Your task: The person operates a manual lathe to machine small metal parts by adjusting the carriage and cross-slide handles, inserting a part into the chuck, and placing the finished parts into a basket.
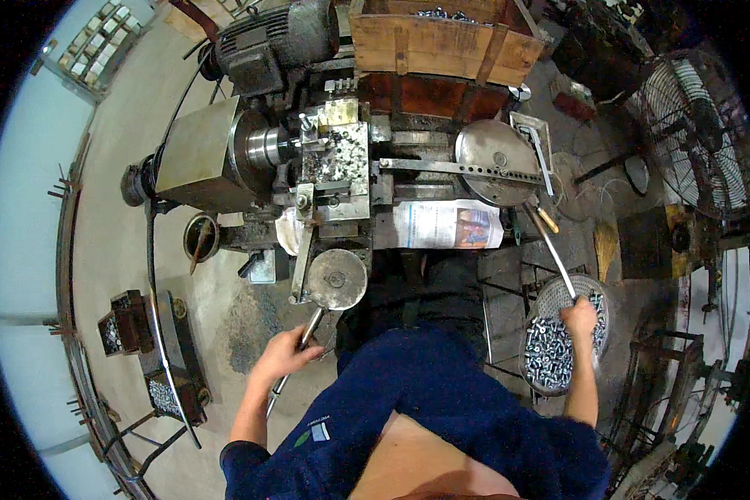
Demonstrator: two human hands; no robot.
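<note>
My left hand [287, 357] is closed around a metal lever [312, 327], its thumb lying across the top. That lever runs down from a small round steel disc [336, 279] at the front of a lathe-like machine. My right hand [579, 318] grips the end of a longer lever [556, 254], which slants down from a large round steel disc [485, 146]. Between the discs and the spindle chuck [267, 148], the metal tool slide [346, 171] is strewn with chips. A flat bar [429, 165] with a row of holes links the slide to the large disc.
Below my right hand sits a mesh basket [550, 367] of small metal parts. A printed sheet [448, 225] lies along the machine's front. Behind stands a wooden crate [442, 48]; a large fan [696, 129] is at right. Boxes of parts [125, 325] stand at left.
</note>
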